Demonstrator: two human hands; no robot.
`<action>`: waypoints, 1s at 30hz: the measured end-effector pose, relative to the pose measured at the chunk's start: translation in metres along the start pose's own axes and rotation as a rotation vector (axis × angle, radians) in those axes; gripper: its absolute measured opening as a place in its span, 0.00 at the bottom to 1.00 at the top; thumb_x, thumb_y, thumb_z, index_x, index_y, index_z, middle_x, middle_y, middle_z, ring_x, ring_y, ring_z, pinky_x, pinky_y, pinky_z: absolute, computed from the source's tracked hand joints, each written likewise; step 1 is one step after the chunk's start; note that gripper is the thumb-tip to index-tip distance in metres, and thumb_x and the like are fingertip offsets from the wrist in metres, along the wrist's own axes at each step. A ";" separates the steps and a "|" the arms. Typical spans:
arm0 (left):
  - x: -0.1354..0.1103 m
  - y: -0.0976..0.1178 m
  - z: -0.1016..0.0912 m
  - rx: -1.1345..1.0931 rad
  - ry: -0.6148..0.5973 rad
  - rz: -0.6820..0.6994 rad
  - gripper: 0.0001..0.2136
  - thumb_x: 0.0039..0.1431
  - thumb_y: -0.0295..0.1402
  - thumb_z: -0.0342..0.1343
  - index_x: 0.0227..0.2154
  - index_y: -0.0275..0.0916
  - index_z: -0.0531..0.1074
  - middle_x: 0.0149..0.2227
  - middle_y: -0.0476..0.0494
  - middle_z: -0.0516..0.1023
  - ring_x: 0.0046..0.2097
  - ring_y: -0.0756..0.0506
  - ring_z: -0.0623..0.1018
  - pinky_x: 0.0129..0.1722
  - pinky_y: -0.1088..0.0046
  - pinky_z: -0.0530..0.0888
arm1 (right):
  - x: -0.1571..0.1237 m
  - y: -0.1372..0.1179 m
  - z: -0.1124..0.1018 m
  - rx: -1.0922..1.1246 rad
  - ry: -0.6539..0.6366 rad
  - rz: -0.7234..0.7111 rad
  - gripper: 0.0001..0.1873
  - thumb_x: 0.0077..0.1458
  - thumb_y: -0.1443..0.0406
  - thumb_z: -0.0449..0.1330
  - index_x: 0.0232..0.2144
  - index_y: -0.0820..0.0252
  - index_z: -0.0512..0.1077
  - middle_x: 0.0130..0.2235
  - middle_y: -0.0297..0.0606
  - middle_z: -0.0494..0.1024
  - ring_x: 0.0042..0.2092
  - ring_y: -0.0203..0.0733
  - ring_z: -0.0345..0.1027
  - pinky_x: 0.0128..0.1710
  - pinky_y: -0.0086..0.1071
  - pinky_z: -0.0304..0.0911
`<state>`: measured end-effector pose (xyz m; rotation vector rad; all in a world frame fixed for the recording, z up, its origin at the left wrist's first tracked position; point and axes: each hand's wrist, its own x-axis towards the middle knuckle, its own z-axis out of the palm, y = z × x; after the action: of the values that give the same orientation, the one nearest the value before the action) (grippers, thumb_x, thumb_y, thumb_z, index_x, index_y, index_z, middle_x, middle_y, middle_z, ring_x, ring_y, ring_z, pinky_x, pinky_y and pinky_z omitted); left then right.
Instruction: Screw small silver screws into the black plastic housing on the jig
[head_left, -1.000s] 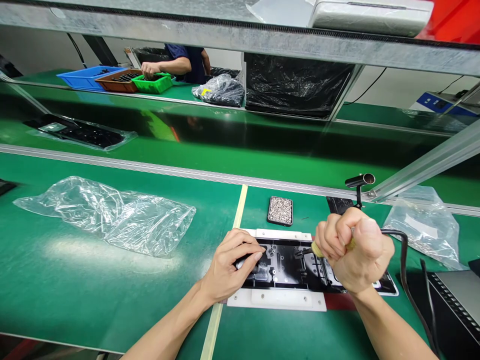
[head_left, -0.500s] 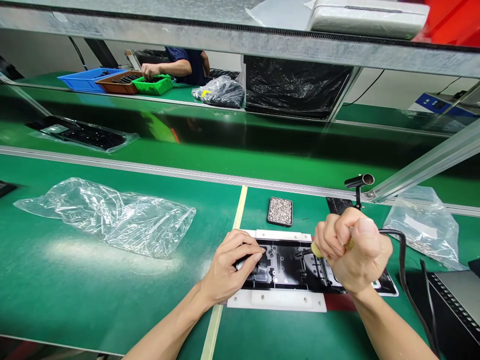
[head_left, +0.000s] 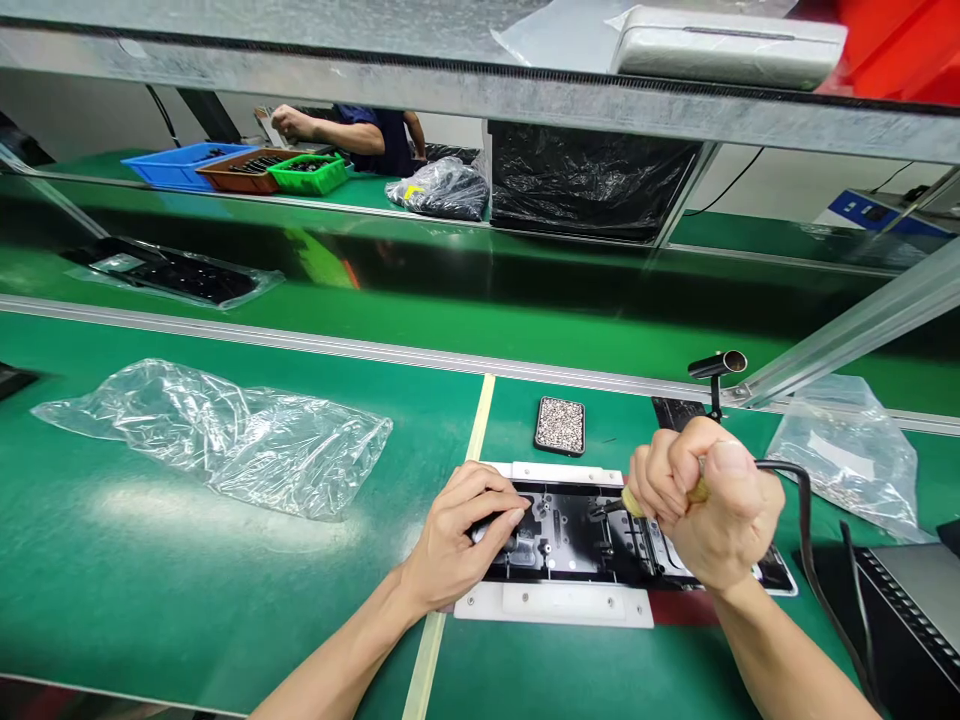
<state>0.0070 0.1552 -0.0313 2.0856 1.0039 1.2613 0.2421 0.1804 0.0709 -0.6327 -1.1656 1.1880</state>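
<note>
Black plastic panel [head_left: 577, 535] sits in a white plastic jig [head_left: 555, 603] on the green table [head_left: 187, 560], its long axis running left to right. Left hand [head_left: 457, 540] presses down on the panel's left end, fingers spread flat. Right hand [head_left: 709, 505] is clenched round a yellow-handled corded tool [head_left: 634, 502], tip pointing left and down onto the panel. No readable writing anywhere.

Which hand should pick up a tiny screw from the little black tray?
Probably the left hand: it only rests on the black part, while the right hand is gripping the tool.
</note>
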 end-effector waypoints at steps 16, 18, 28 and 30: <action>-0.001 -0.001 -0.001 0.000 -0.001 -0.006 0.11 0.65 0.23 0.60 0.46 0.44 0.80 0.43 0.48 0.80 0.49 0.51 0.75 0.52 0.70 0.72 | 0.002 -0.018 -0.040 0.067 -0.192 0.057 0.18 0.67 0.59 0.53 0.25 0.58 0.65 0.20 0.31 0.60 0.20 0.34 0.55 0.20 0.32 0.60; -0.002 -0.001 -0.001 0.001 -0.005 -0.008 0.11 0.66 0.23 0.60 0.46 0.44 0.80 0.43 0.48 0.80 0.49 0.51 0.75 0.52 0.70 0.72 | 0.001 -0.031 -0.042 0.058 -0.116 -0.002 0.17 0.66 0.58 0.54 0.25 0.58 0.66 0.19 0.31 0.60 0.19 0.35 0.56 0.20 0.34 0.60; 0.001 -0.007 0.002 -0.015 -0.014 -0.016 0.11 0.67 0.25 0.59 0.48 0.45 0.79 0.44 0.49 0.80 0.49 0.51 0.75 0.54 0.70 0.70 | 0.011 -0.064 0.038 -0.002 0.010 -0.064 0.25 0.63 0.56 0.63 0.18 0.60 0.64 0.14 0.28 0.56 0.14 0.29 0.51 0.13 0.25 0.56; 0.002 -0.008 0.003 -0.018 -0.014 -0.004 0.12 0.68 0.25 0.58 0.50 0.45 0.78 0.45 0.49 0.80 0.50 0.51 0.75 0.55 0.70 0.70 | 0.009 -0.057 0.048 0.010 0.040 -0.055 0.25 0.65 0.57 0.61 0.18 0.60 0.63 0.14 0.28 0.55 0.14 0.29 0.49 0.13 0.24 0.54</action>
<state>0.0079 0.1619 -0.0377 2.0747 0.9867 1.2469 0.2180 0.1620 0.1397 -0.6103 -1.1360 1.1294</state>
